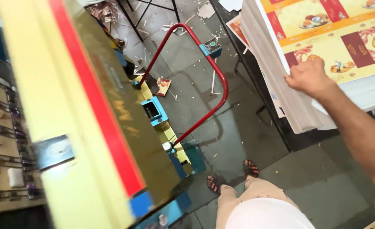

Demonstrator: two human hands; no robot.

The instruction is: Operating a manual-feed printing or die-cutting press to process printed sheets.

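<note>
My right hand (308,77), fingers curled, grips the top sheets at the near corner of a tall printed-card stack (280,63) on a table to my right. Sheets look thin, floppy, slippery; whole stack prob. heavy. Best lifted by edges. Left hand not in view.
</note>
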